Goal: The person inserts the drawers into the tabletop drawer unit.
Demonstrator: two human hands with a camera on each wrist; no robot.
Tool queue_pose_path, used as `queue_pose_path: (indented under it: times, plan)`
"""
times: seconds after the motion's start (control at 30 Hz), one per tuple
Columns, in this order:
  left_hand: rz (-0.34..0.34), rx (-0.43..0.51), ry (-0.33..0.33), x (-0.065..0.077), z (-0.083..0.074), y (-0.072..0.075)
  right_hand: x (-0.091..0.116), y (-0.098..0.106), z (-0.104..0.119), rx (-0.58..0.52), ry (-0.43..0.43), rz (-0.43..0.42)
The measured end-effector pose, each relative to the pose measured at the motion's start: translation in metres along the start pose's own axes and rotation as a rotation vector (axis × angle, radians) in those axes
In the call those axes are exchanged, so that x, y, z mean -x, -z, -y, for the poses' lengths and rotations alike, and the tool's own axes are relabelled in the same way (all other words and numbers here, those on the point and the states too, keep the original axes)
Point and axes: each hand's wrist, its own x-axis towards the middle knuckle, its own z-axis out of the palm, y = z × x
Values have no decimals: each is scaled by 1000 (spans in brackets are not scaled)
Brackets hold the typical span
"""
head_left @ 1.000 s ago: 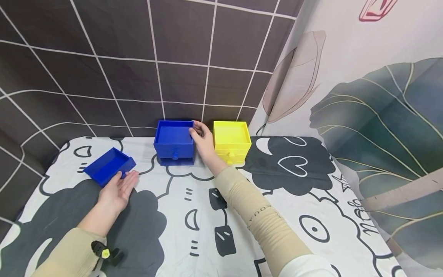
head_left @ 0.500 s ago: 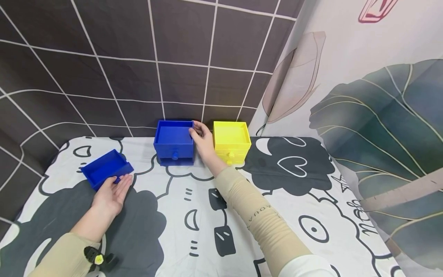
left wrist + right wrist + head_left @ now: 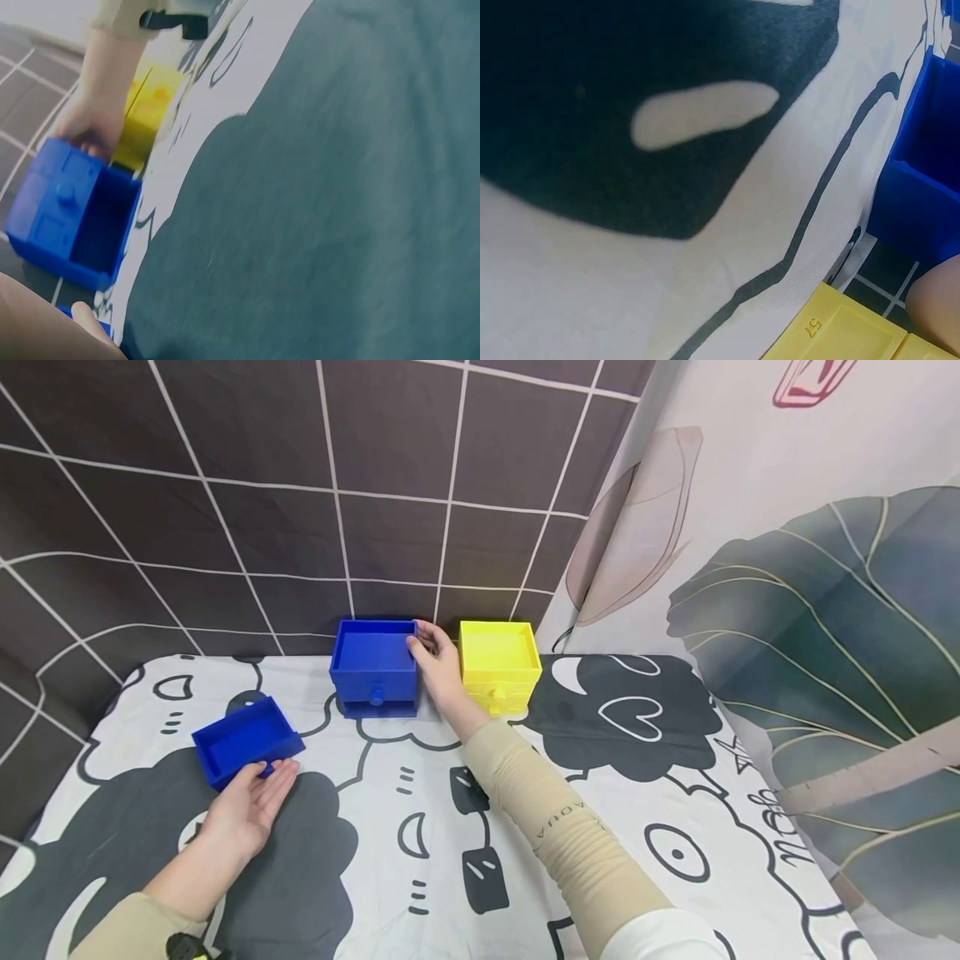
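Note:
My left hand [image 3: 243, 814] holds a small blue drawer [image 3: 246, 742] by its front, thumb near the rim and the other fingers stretched beneath. The drawer is tilted, and I see no contents in it. At the back stands a blue drawer cabinet [image 3: 375, 650] with a shallow tray top, one closed drawer with a round knob [image 3: 377, 695], and a vacant slot [image 3: 105, 217] below. Gripping that cabinet's right wall is my right hand [image 3: 442, 668], its thumb over the top rim. In the left wrist view only the drawer's edge [image 3: 105, 328] shows.
A yellow drawer cabinet [image 3: 500, 653] stands just right of my right hand. Black-and-white cartoon cloth [image 3: 420, 793] covers the table. Behind the cabinets hangs a dark cloth with a white grid [image 3: 390, 539]; a leaf-patterned curtain [image 3: 825, 610] borders the right side.
My left hand has drawn the blue drawer slightly nearer to me, first a little left and then back right. The right hand keeps its grip on the blue cabinet, which stays in place.

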Motion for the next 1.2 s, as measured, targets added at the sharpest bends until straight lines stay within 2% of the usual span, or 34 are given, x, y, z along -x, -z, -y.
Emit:
queue_pose_path:
  times: [0.17,0.47,0.83,1.2]
  plan:
    - [22,-131,-26,0,14,-4,-1,-1,0,8,5,2]
    - [66,-353,-113,0,38,-11,-2,-1,-1,4,-2,5]
    - [76,-464,-163,-1,60,-25,0,-1,0,8,-3,4]
    - [96,-490,-172,-3,79,-40,0,0,-1,7,5,2]
